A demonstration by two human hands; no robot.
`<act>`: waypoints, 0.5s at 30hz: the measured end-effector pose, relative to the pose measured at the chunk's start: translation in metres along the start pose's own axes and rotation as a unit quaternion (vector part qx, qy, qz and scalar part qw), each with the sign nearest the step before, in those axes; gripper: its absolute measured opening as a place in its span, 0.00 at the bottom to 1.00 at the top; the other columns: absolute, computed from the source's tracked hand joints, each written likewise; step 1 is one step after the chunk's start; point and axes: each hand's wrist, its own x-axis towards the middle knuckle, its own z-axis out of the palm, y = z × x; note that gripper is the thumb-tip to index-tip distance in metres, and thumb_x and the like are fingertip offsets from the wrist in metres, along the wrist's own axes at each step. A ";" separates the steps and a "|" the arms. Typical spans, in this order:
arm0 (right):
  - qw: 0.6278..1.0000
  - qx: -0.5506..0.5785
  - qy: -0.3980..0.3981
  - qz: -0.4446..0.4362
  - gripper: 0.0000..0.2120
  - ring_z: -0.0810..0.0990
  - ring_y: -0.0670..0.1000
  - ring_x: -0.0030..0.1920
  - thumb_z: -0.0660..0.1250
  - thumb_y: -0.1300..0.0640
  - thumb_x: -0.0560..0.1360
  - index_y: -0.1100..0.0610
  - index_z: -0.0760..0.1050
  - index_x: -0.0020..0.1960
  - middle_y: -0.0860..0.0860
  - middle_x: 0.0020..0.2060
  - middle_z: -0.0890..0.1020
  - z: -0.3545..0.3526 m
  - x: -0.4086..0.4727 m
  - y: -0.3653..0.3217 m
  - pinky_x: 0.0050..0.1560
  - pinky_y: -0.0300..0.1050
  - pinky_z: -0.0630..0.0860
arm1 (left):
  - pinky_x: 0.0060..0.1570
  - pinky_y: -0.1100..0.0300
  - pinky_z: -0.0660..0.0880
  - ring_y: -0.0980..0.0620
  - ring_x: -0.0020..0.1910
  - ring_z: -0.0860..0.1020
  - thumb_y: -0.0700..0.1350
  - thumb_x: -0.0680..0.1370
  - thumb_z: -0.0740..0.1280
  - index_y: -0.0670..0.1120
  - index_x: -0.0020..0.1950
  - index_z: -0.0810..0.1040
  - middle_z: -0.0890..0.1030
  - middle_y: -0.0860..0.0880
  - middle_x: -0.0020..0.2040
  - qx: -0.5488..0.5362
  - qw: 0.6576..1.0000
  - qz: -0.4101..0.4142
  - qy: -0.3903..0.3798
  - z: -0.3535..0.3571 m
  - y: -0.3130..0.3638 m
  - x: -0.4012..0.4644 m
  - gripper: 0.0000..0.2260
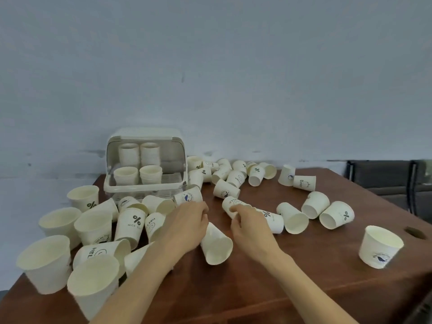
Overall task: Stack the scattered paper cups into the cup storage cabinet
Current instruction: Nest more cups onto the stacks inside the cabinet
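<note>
Brown worktop (292,265) against grey wall, cabinet (145,164) at back left, open, four stacks inside. Cups (292,220) scattered all over, upright or tipped. Left hand (187,226) curled over a tipped cup (216,246); firm grasp or not, cannot tell. Right hand (247,224) with fingers (235,209) pinching a lying cup (230,205). Probably light, thin-walled, easily crushed; best taken gently round the wall near the rim.

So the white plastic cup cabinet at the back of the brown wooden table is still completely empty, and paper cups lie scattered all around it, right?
Not quite. The white plastic cup cabinet at the back of the brown wooden table is not empty: the head view shows four stacks of cream paper cups inside it. Paper cups do lie scattered all around it.
</note>
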 end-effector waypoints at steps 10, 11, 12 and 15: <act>0.932 -0.351 -0.088 -0.005 0.08 0.81 0.56 0.41 0.70 0.59 0.70 0.57 0.77 0.49 0.56 0.39 0.82 -0.011 0.024 0.034 0.38 0.46 0.65 | 0.50 0.51 0.73 0.47 0.58 0.74 0.42 0.79 0.57 0.55 0.65 0.73 0.75 0.49 0.59 0.099 0.979 0.130 -0.126 0.038 0.049 0.056 0.16; 0.927 -0.368 -0.068 -0.010 0.10 0.81 0.55 0.34 0.76 0.57 0.65 0.57 0.79 0.44 0.56 0.33 0.81 -0.011 0.027 0.034 0.34 0.45 0.63 | 0.48 0.52 0.72 0.46 0.58 0.74 0.41 0.79 0.58 0.55 0.65 0.72 0.74 0.48 0.58 0.116 0.974 0.136 -0.138 0.043 0.054 0.061 0.17; 0.923 -0.378 -0.070 -0.013 0.10 0.81 0.56 0.34 0.76 0.58 0.65 0.57 0.79 0.45 0.56 0.33 0.82 -0.011 0.030 0.034 0.35 0.45 0.63 | 0.47 0.52 0.70 0.45 0.58 0.74 0.40 0.78 0.58 0.56 0.66 0.72 0.73 0.47 0.58 0.133 0.970 0.141 -0.148 0.047 0.058 0.065 0.19; 0.910 -0.398 -0.116 -0.016 0.13 0.78 0.57 0.55 0.58 0.63 0.78 0.59 0.71 0.62 0.56 0.53 0.81 -0.005 0.035 0.042 0.46 0.48 0.63 | 0.52 0.52 0.68 0.43 0.62 0.69 0.40 0.78 0.58 0.55 0.70 0.68 0.72 0.44 0.61 0.192 0.956 0.147 -0.167 0.060 0.067 0.074 0.21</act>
